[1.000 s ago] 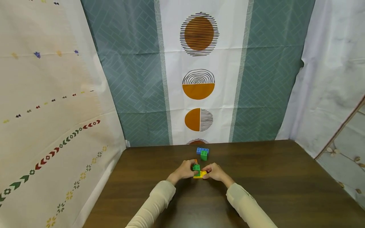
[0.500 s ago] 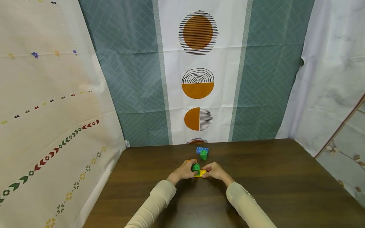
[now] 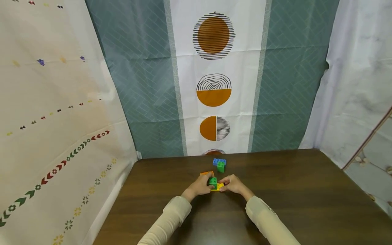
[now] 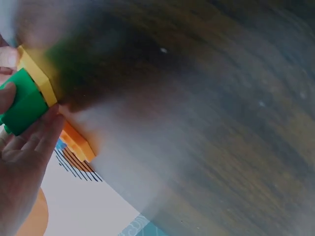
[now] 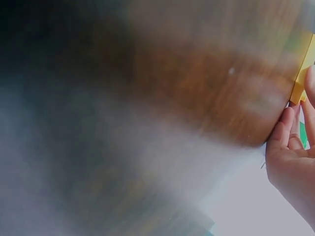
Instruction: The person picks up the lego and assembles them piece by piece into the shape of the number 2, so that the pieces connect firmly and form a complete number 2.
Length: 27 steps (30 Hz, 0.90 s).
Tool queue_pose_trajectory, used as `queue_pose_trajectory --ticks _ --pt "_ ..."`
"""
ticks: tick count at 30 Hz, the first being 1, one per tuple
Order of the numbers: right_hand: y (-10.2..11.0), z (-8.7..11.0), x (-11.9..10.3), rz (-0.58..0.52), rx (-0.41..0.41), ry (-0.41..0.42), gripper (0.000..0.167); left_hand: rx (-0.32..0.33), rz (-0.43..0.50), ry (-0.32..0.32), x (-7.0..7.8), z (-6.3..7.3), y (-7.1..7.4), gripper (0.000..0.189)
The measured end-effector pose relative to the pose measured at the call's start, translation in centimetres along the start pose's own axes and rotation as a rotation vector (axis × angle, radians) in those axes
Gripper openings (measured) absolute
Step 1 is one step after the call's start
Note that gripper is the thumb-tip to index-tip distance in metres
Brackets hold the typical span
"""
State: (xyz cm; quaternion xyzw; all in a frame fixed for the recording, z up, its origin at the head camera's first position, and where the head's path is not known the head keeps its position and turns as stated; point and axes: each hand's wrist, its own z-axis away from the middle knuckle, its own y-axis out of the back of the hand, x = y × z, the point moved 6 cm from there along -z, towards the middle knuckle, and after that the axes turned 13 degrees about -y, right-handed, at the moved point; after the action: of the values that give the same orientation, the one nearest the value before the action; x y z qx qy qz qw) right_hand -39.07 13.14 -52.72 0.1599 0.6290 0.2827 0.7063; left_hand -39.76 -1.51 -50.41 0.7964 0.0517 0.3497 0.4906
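In the head view, my left hand (image 3: 199,186) grips a green toy building brick (image 3: 212,182) between thumb and fingers. That brick stands on the left part of a flat yellow brick (image 3: 220,186) on the table. My right hand (image 3: 235,185) pinches the yellow brick's right end. From the left wrist, the thumb lies on the green brick (image 4: 24,105), with the yellow brick (image 4: 39,76) against it. The right wrist view shows the thumb and fingers at one end of the yellow brick (image 5: 303,73). An orange brick (image 3: 207,173) lies just behind my left fingers, partly covered.
Farther back on the dark wooden table (image 3: 275,204) are a blue brick (image 3: 216,161) and a second green brick (image 3: 221,167) in front of it. A patterned curtain (image 3: 147,102) hangs behind the table's far edge, and other cloths hang at both sides.
More of the orange brick shows behind my left fingers than one second ago. Both hands keep their hold on the green and yellow bricks. The head view has shifted slightly.
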Motion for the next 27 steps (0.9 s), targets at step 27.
queue_pose_trajectory --ticks 27 --pt "0.11 0.04 0.40 0.004 -0.018 0.020 0.031 0.122 -0.025 -0.069 -0.48 0.93 -0.53 0.029"
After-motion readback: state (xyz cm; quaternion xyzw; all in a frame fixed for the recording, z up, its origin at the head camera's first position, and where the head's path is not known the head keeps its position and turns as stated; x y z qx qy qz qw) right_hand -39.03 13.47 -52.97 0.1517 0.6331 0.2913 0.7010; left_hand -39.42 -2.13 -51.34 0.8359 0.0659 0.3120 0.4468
